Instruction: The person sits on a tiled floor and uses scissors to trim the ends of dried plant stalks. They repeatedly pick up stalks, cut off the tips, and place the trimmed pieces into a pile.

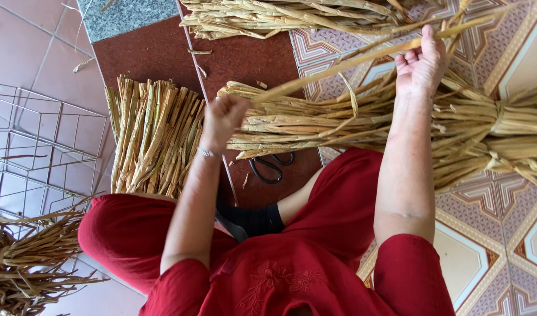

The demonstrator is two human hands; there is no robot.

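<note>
Dried, pale-yellow flat reed strip (338, 67) runs taut between my hands above the tied reed bundle (315, 126): left hand (223, 117) fisted on its near end, right hand (422, 61) pinching farther right. I judge even tension prevents splitting.

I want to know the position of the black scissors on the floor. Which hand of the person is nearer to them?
Left. The left hand grips the strand just above the scissors. The right hand holds the strand's other end, far off to the right and higher in the picture.
</note>
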